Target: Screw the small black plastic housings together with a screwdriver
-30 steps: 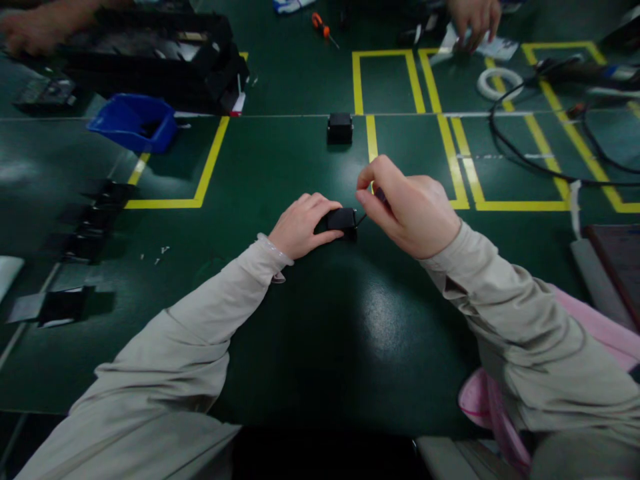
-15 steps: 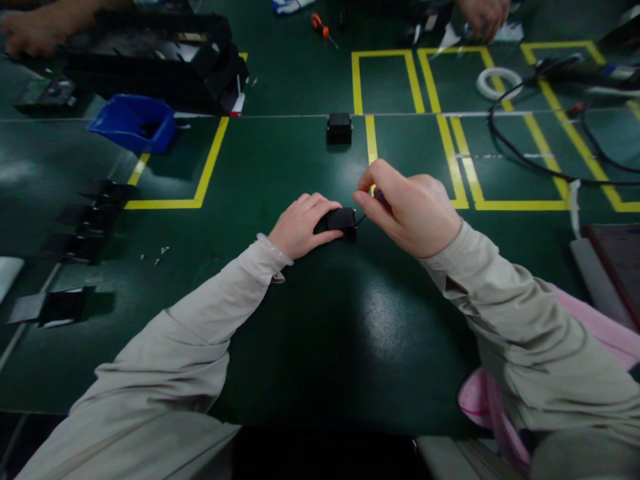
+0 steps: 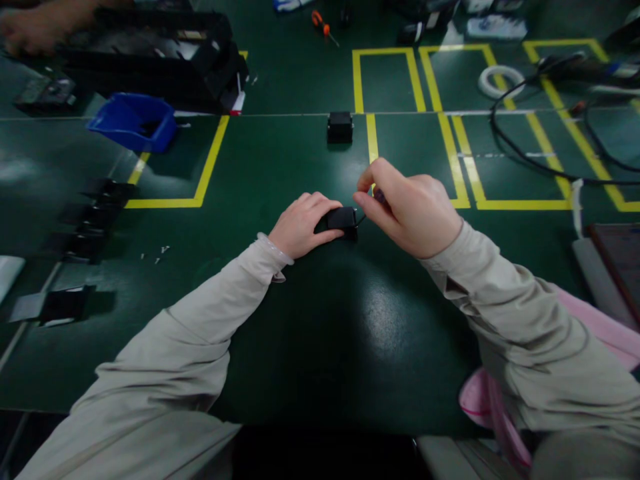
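On the green table, my left hand [image 3: 303, 227] is closed around a small black block [image 3: 342, 218], thumb on the near side and fingers on the far side. My right hand [image 3: 410, 207] grips a screwdriver [image 3: 380, 195], whose handle is mostly hidden by the fingers. Its thin dark shaft points left and down to the block's right end, where small shiny screw heads show. A similar black block [image 3: 340, 127] stands farther back on the table, apart from both hands.
Loose screws [image 3: 163, 251] lie left of my left forearm, near a row of black parts [image 3: 95, 220]. A blue bin [image 3: 133, 123] stands beside a large black housing [image 3: 150, 67]. An orange screwdriver [image 3: 324, 27], a white tape roll [image 3: 501, 81] and a black cable [image 3: 520, 153] lie farther back.
Another person's hand at the top right has gone out of view. My two hands, the block and the screwdriver show hardly any movement.
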A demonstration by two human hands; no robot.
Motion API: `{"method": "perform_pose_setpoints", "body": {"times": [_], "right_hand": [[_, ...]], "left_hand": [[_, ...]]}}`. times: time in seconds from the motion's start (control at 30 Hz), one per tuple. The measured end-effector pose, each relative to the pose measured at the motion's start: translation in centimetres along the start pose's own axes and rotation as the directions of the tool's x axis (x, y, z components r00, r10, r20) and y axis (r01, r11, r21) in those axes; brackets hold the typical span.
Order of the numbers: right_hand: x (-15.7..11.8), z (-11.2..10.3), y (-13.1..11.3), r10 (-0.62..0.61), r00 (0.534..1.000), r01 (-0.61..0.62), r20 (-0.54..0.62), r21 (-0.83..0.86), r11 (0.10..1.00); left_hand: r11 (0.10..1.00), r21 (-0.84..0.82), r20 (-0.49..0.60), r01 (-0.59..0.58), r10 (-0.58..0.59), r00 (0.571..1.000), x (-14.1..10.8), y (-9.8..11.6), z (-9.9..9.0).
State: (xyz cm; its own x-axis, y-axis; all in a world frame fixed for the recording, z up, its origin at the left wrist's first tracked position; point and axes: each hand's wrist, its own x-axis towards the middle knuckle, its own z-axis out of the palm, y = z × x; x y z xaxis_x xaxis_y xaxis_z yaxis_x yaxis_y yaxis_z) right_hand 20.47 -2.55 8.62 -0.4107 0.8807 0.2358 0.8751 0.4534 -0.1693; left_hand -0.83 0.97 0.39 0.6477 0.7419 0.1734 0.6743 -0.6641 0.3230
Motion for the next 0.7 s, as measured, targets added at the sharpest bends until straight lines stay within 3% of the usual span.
{"method": "perform_pose_setpoints", "body": {"times": [0.27, 0.7], "right_hand": [[0.07, -0.14, -0.14, -0.001, 0.999, 0.000, 0.040, 0.009, 1.000], [-0.13, -0.13, -0.22, -0.017, 1.000, 0.017, 0.010, 0.023, 1.000]], "left_hand": [[1.000, -0.003, 0.008, -0.007, 0.007, 1.000, 0.07, -0.03, 0.00], [1.000, -0.010, 0.012, 0.006, -0.006, 1.000, 0.00, 0.02, -0.03]]}}
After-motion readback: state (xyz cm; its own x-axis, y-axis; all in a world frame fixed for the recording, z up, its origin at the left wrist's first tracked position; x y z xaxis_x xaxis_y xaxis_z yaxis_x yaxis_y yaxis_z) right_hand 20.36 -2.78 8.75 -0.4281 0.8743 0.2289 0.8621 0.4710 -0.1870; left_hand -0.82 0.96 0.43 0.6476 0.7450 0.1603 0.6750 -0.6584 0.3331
